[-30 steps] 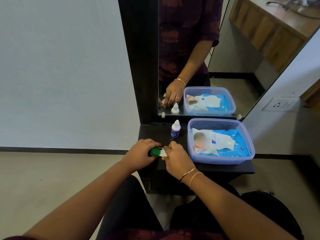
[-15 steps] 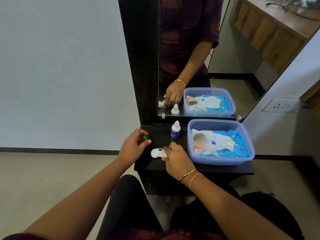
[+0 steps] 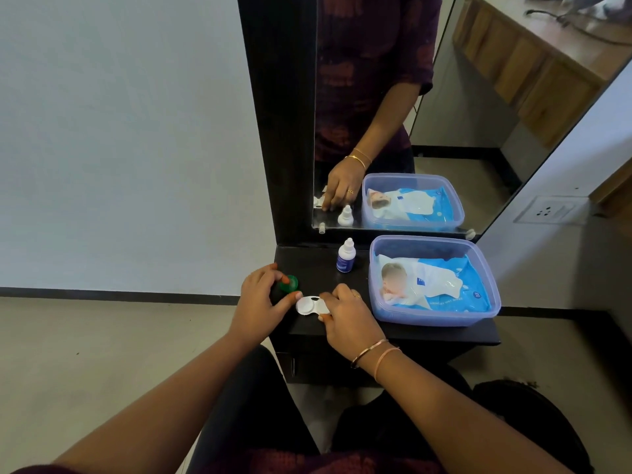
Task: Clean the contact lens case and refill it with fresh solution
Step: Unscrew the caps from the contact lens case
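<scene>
Head view: worn on the person's head | directed forward and down | bench (image 3: 316, 263) seen from near above | mirror (image 3: 478, 159) faced beyond it.

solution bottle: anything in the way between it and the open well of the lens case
Nothing visible. The solution bottle stands behind the lens case with bare shelf between them. The right hand grips the case's right end; the left hand, holding the green cap, is off to the left.

You can just read "72" in a round badge on the wipes pack (image 3: 444, 285); its other print and the bottle (image 3: 345, 258) label are too blurred.
</scene>
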